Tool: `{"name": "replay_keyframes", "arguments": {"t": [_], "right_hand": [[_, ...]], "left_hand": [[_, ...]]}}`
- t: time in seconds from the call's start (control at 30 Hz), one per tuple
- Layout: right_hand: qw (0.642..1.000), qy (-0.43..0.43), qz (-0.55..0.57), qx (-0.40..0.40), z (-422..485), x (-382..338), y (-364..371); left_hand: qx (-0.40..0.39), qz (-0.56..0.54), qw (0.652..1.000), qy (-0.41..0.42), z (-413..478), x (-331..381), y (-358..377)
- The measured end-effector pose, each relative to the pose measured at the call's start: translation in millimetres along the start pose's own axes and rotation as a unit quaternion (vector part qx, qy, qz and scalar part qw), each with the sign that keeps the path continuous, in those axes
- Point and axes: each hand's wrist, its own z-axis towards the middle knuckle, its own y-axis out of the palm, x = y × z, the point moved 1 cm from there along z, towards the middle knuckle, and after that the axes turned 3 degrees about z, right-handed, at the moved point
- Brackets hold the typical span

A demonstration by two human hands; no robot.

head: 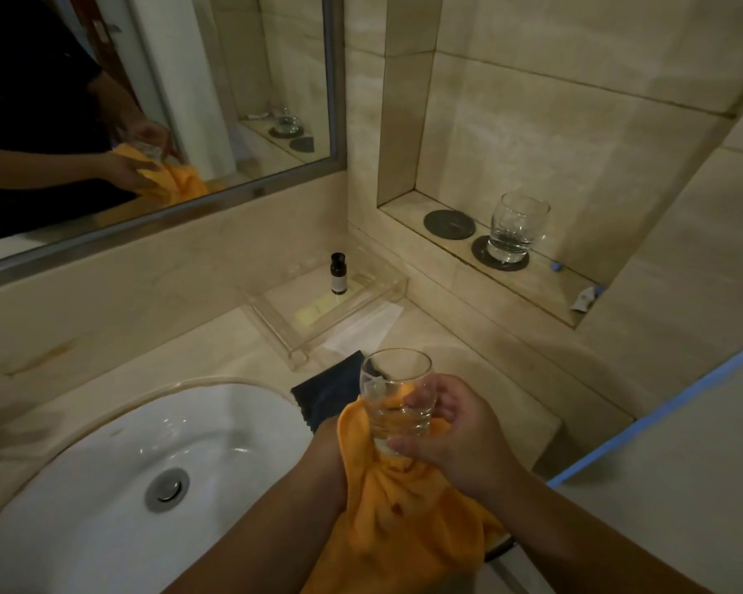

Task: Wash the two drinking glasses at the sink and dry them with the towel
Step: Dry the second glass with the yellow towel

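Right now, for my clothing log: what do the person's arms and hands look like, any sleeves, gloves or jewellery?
Both forearms are bare to the frame edge: no sleeves there. The right hand shows no glove, ring or watch. The left hand is hidden behind the orange towel.

Single head-worn wide-angle view, no second camera, so no shared region. It looked forward and steeply down from above the near edge of the counter (215, 336), tilted slightly so the wall lines ran diagonally. Closest to the lens were both forearms entering from the bottom edge; the right hand (460, 439) sat near bottom centre, close up. The sink (104, 443) filled the lower left, cut off by the frame's edge. Farther off, the mirror (146, 100) took the upper left and the wall niche (490, 259) the upper right. Strong barrel distortion showed at the edges.
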Motion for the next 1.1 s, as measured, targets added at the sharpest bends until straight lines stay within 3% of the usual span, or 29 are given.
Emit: {"name": "replay_keyframes", "arguments": {"t": [0.07, 0.1, 0.17, 0.2, 0.23, 0.27, 0.3, 0.4, 0.53, 0.73, 1.1], "right_hand": [[1.000, -0.019, 0.012, 0.009, 0, -3, -8], [0.999, -0.034, 0.017, 0.015, 0, -6, -13], [0.997, -0.063, 0.024, 0.032, 1, -14, -22], [0.996, -0.074, 0.023, 0.042, 3, -18, -26], [0.995, -0.082, 0.021, 0.053, 5, -22, -30], [0.994, -0.088, 0.020, 0.062, 9, -25, -34], [0.993, -0.094, 0.019, 0.070, 13, -26, -37], [0.991, -0.095, 0.023, 0.091, 30, -27, -44], [0.988, -0.075, 0.066, 0.117, 62, -18, -47], [0.977, -0.074, 0.015, 0.199, 130, -24, -43], [0.913, -0.019, -0.008, 0.408, 294, -49, -53]], "left_hand": [[-0.021, 0.159, 0.987, 0.024, 2, -9, -8], [-0.003, 0.289, 0.957, 0.028, 2, -14, -12], [0.045, 0.520, 0.852, 0.043, -4, -17, -11], [0.050, 0.592, 0.802, 0.064, -8, -15, -7], [0.042, 0.626, 0.774, 0.087, -12, -11, -4], [0.027, 0.629, 0.768, 0.114, -16, -2, -2], [0.011, 0.597, 0.789, 0.144, -17, 8, -1], [-0.024, 0.375, 0.896, 0.238, -22, 46, -4], [-0.080, 0.219, 0.939, 0.253, -11, 89, 12], [-0.031, 0.191, 0.950, 0.245, 66, 133, 45], [-0.050, 0.019, 0.977, 0.204, 190, 222, 101]]}}
